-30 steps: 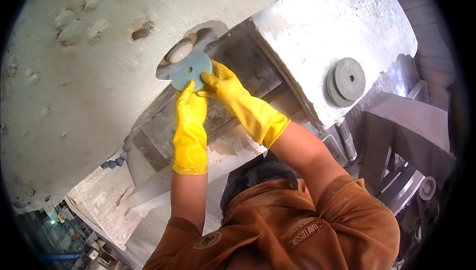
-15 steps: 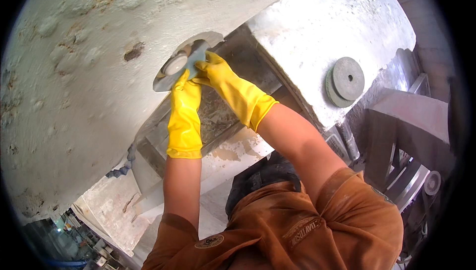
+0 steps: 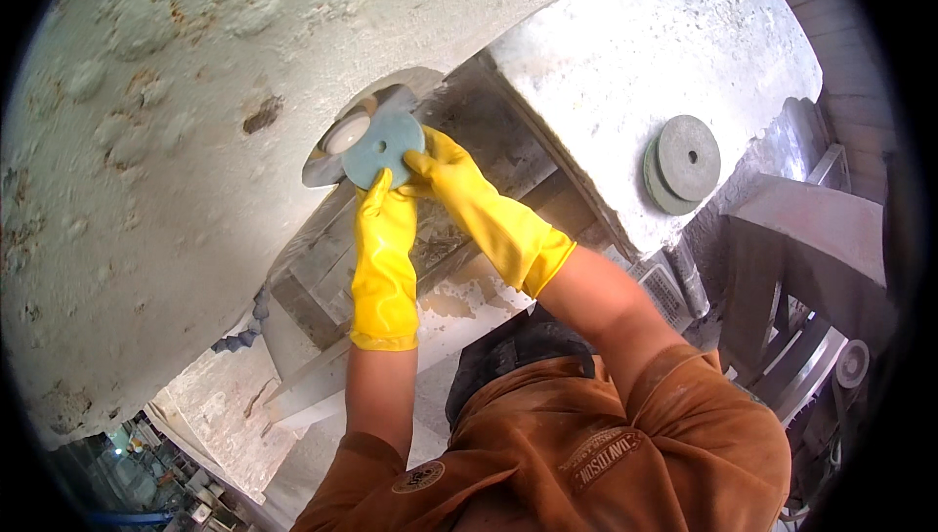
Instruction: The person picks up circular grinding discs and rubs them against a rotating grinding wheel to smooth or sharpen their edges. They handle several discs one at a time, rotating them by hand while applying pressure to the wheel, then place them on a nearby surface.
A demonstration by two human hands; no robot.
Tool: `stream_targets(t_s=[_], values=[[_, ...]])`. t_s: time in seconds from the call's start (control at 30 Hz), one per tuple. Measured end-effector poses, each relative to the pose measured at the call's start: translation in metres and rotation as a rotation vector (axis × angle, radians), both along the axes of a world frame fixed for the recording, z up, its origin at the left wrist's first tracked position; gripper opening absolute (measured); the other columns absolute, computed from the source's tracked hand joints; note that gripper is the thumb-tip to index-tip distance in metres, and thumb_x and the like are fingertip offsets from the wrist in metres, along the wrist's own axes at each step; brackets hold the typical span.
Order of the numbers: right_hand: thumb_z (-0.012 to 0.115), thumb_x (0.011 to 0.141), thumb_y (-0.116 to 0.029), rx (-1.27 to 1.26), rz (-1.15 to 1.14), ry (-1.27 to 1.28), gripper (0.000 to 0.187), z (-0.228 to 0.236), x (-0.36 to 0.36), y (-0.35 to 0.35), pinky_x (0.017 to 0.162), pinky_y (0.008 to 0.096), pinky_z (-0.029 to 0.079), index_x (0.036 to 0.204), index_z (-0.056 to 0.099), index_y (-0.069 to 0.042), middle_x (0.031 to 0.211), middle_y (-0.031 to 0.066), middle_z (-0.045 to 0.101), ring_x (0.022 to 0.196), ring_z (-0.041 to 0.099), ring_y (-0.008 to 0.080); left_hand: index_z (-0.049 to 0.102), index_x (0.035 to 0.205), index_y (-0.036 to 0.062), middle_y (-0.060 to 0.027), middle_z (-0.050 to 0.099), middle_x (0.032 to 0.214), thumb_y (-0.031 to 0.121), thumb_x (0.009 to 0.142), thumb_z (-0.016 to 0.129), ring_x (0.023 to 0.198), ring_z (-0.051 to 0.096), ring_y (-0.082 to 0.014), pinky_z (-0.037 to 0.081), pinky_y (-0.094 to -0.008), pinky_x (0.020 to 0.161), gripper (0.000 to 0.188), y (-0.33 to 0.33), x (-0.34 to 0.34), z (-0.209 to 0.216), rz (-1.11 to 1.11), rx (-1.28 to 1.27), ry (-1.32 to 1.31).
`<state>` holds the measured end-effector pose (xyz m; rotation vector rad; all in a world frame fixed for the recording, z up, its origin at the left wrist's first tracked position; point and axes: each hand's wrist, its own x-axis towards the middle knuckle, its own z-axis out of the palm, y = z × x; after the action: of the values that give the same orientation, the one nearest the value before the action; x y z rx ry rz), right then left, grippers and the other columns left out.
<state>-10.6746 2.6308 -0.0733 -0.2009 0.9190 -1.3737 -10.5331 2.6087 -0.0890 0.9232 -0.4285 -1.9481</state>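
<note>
Between my two yellow-gloved hands is a flat blue-grey disc (image 3: 393, 129) with a small centre hole. My left hand (image 3: 381, 208) grips its lower edge, thumb on the face. On the right rim, my right hand (image 3: 442, 166) pinches the disc, its fingers partly hidden behind. Just beyond the disc, a pale round wheel (image 3: 347, 131) sits in an opening of the large whitish, crusted housing (image 3: 195, 190). A grey metal plate (image 3: 320, 170) shows at the edge of that opening, partly covered by the disc.
Two stacked grey-green discs (image 3: 688, 157) with centre holes rest on a white, dusty block (image 3: 664, 43) to the right. A curved guard (image 3: 816, 229) and a belt and pulley (image 3: 852, 361) stand at the far right. A dark corrugated hose (image 3: 244, 327) hangs below the housing.
Both hands have drawn back toward me and slightly right with the disc. Its flat face and centre hole now show, clear of much of the pale wheel.
</note>
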Motion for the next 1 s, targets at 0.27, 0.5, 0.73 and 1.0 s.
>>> stream_targets(t_s=[0.27, 0.5, 0.73, 1.0], values=[[0.058, 0.099, -0.01, 0.015, 0.029, 0.02, 0.051, 0.001, -0.004, 0.006, 0.087, 0.033, 0.06, 0.147, 0.042, 0.0, 0.131, 0.0134, 0.06, 0.11, 0.065, 0.0244, 0.039, 0.152, 0.0081, -0.0196, 0.047, 0.149, 0.013, 0.1, 0.057, 0.135, 0.047, -0.032, 0.037, -0.0437, 0.115, 0.055, 0.004, -0.002, -0.002, -0.039, -0.003, -0.006], [0.06, 0.099, -0.009, 0.079, -0.027, -0.003, 0.048, -0.006, -0.01, -0.033, 0.08, 0.0323, 0.06, 0.145, 0.046, -0.003, 0.123, 0.0131, 0.064, 0.098, 0.069, 0.0234, 0.045, 0.145, -0.0002, -0.0184, 0.055, 0.139, 0.009, 0.095, 0.063, 0.128, 0.054, -0.0315, 0.044, -0.0414, 0.108, 0.053, -0.043, -0.008, -0.026, -0.045, 0.003, 0.086], [0.061, 0.098, -0.009, 0.126, -0.017, 0.015, 0.049, -0.015, -0.012, -0.058, 0.075, 0.0333, 0.061, 0.145, 0.047, -0.004, 0.12, 0.0121, 0.065, 0.093, 0.07, 0.0238, 0.048, 0.14, -0.0034, -0.0197, 0.056, 0.138, 0.01, 0.097, 0.062, 0.126, 0.055, -0.0301, 0.044, -0.04, 0.107, 0.047, -0.071, -0.003, -0.041, -0.046, 0.175, 0.138], [0.06, 0.098, -0.01, 0.084, -0.04, -0.021, 0.053, 0.004, -0.012, -0.011, 0.077, 0.0321, 0.061, 0.148, 0.044, -0.004, 0.128, 0.0125, 0.063, 0.102, 0.068, 0.0221, 0.039, 0.151, 0.006, -0.0163, 0.05, 0.146, 0.006, 0.096, 0.062, 0.132, 0.051, -0.0315, 0.041, -0.0423, 0.113, 0.059, -0.02, -0.015, -0.002, -0.042, -0.032, 0.01]])
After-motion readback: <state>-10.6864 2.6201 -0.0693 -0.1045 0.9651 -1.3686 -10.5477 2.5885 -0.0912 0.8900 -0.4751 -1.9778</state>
